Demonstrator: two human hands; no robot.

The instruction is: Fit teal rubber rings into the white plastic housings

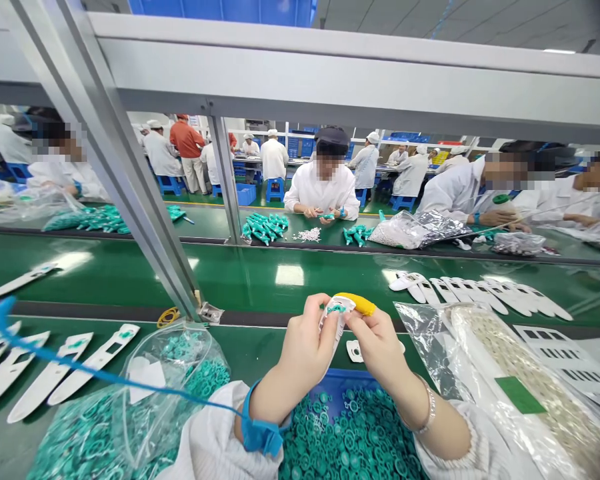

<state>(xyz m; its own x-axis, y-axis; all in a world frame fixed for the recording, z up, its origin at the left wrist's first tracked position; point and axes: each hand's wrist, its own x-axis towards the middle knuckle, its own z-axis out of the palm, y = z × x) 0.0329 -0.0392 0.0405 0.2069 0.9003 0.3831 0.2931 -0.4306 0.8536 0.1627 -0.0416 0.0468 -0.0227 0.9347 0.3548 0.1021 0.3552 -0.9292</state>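
Observation:
My left hand [303, 343] is closed around a long white plastic shell [341, 302], holding it tilted above the bench. A small green plastic part [334, 309] sits at the shell's upper end. At that same end my right hand [377, 340] is closed, thumb and fingers pinching the shell's edge, with a yellow cover [356, 303] on one finger. Directly below is a blue bin [353, 376] filled with small green ring-shaped parts [347, 433]. Another white shell [354, 351] lies partly hidden behind my right hand. My left wrist wears a blue strap [261, 427] with a cord.
Several white shells [97, 363] lie at left, beside an open bag of green parts [100, 427]. At right is a clear bag of pale pieces [525, 373]. More shells [475, 291] line the green belt [280, 275]. A metal post [125, 153] rises left; co-workers sit opposite.

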